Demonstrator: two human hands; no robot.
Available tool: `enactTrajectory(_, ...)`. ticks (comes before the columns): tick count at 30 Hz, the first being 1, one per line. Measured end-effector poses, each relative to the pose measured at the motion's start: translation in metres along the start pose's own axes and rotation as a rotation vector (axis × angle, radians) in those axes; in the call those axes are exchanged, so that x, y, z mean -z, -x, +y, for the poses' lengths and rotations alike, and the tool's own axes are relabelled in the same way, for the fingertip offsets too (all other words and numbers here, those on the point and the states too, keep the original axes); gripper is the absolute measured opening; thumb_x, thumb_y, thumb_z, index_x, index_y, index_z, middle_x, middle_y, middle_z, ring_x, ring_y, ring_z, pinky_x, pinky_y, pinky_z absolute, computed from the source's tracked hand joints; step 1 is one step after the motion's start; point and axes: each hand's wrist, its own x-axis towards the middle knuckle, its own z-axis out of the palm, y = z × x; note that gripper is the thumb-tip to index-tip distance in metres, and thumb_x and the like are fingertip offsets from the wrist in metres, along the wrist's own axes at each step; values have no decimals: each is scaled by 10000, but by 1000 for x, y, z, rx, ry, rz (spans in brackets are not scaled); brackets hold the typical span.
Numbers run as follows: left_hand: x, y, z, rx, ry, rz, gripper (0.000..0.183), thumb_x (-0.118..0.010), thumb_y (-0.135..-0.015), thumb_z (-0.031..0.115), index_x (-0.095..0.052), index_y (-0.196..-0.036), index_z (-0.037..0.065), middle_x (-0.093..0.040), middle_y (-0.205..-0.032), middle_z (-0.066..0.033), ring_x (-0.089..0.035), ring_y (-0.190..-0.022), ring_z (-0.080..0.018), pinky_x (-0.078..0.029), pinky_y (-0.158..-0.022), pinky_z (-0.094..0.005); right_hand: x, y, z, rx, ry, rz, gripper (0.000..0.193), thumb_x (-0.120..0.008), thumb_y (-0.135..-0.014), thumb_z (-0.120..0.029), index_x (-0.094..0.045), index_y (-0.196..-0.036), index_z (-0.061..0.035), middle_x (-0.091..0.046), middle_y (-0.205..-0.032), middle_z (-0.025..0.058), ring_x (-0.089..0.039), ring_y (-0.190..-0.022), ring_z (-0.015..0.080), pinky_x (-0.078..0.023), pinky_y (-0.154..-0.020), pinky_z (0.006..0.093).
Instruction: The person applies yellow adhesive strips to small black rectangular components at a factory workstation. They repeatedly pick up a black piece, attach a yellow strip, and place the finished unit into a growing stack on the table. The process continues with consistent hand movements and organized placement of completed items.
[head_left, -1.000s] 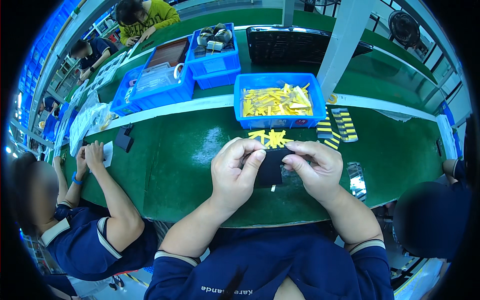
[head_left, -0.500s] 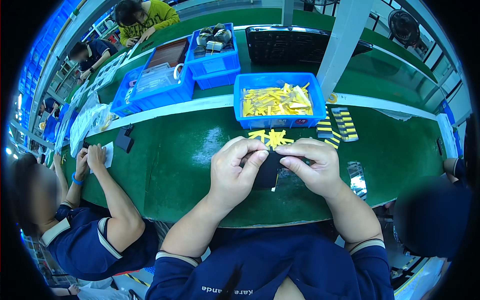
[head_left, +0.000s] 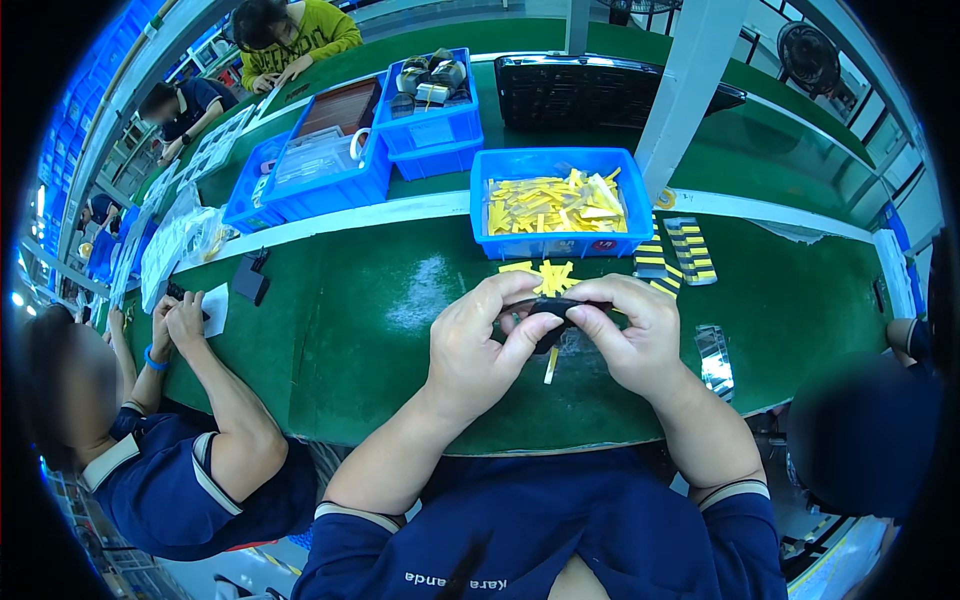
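Note:
Both my hands grip a flat black rectangular piece (head_left: 550, 310) in front of me, thumbs on its near side and fingers behind it. My left hand (head_left: 484, 335) pinches its left part and my right hand (head_left: 630, 325) its right part. The piece is tilted and looks bent, with much of it behind my fingers. Below it shows a narrow yellow strip with a pale end (head_left: 551, 368); whether it touches the piece I cannot tell. Just beyond my fingertips lies a small heap of yellow strips (head_left: 553, 276).
A blue bin (head_left: 560, 245) full of yellow strips stands beyond my hands. To its right lie black-and-yellow striped sheets (head_left: 690, 250); nearer is a shiny clear strip (head_left: 714, 360). A black pouch-like piece (head_left: 249, 280) lies left. Co-workers sit on both sides; a white post (head_left: 690, 90) rises behind the bin.
The black piece has gone from hanging flat below my fingers to being tilted up and bent between both hands. More of the yellow strip below it now shows.

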Motion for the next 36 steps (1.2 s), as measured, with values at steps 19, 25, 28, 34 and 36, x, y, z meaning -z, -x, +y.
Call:
enactTrajectory(19,0,1,-10,-380,-324,40,150,-708,-754,31,-629,-880,19,-659,-750,-110,-638,-603,-232,-491,-535,-303,-5,3,0,22,63,91,116,-714,-739,-50,-669,-838,-10,-665,-757,124,-642,-652,244,-484,-584,315)
enactTrajectory(25,-2,1,-7,-354,-339,50,127,-702,-749,20,-614,-842,26,-649,-735,-109,-631,-613,-253,-483,-539,-318,-5,3,0,55,88,96,118,-717,-735,-43,-667,-837,-11,-663,-751,122,-640,-646,248,-485,-582,317)
enactTrajectory(28,-1,-1,-8,-385,-351,51,126,-696,-741,8,-608,-830,26,-642,-728,-107,-624,-617,-257,-480,-544,-326,-5,2,-1,59,98,95,117,-717,-732,-39,-666,-834,-11,-661,-746,122,-639,-642,249,-484,-577,317)
enactTrajectory(34,-1,0,-6,-402,-385,2,115,-670,-729,-16,-593,-803,27,-604,-693,-101,-587,-589,-269,-459,-528,-345,-6,4,1,71,129,105,119,-716,-729,-33,-666,-834,-12,-661,-744,122,-640,-639,252,-486,-571,319)
enactTrajectory(36,-1,1,-5,-399,-396,-14,116,-667,-725,-17,-589,-798,27,-593,-683,-102,-579,-585,-277,-455,-524,-351,-6,4,1,75,139,103,119,-717,-728,-34,-666,-833,-12,-662,-746,122,-641,-642,253,-487,-572,320)
